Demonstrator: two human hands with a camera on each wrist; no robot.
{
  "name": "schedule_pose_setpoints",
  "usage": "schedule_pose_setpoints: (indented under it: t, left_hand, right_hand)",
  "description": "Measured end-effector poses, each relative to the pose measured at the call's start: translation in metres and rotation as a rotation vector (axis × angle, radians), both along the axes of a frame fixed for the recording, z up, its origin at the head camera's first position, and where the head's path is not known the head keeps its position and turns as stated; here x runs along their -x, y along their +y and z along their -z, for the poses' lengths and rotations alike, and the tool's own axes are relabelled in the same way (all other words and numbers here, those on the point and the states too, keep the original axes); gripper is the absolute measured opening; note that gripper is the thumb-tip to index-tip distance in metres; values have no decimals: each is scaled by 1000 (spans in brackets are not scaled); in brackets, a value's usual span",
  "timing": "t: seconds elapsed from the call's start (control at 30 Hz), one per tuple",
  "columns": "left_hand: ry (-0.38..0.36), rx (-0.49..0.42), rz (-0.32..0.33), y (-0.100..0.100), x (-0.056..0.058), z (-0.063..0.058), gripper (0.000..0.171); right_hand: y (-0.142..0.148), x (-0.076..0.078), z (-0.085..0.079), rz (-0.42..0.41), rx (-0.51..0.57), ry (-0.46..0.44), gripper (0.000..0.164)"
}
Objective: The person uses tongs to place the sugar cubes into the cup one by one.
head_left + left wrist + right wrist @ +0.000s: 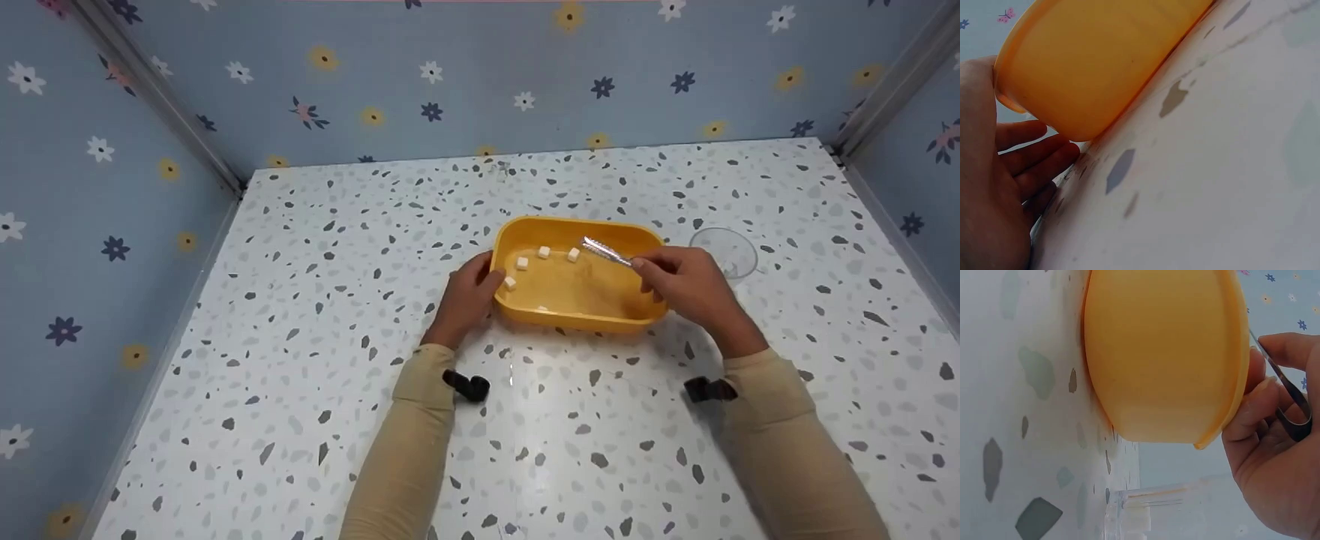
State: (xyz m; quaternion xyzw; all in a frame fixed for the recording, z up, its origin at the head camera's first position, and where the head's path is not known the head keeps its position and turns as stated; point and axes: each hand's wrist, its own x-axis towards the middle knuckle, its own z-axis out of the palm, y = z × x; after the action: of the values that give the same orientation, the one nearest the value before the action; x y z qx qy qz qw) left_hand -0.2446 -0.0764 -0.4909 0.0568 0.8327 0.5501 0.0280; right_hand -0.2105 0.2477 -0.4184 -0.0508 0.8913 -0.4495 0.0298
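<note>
Wears tan sleeves (405,442); with left hand (465,298) grips the left end of a yellow tray (579,322) on the table (315,300), with right hand (691,285) pinches metal tweezers (606,251) above it, near white cubes (544,253) inside.

We've got flowery pale blue walls (480,45), gray metal strips (156,90) where they meet, and a super speckly white tabletop (300,300).

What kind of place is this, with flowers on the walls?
Probably a little work booth: flowery walls stand at the back and both sides of a speckled white surface, and metal strips run down its corners.
</note>
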Motion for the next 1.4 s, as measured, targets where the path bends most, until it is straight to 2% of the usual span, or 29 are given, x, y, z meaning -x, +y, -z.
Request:
schedule_pose_setpoints:
  t: [0.33, 0.63, 1.07, 1.4]
  left_hand:
    - [-2, 2, 7, -1, -1, 0, 53]
    - [3, -22, -10, 0, -1, 4, 54]
    - [49, -36, -8, 0, -1, 2, 54]
    - [50, -48, 4, -1, -1, 4, 57]
  right_hand:
    - [-3, 1, 1, 22, -22, -9, 48]
    - [-11, 8, -5, 47, -120, -112, 46]
    - [-16, 15, -10, 51, -174, -140, 45]
    - [-29, 21, -10, 42, -235, -178, 45]
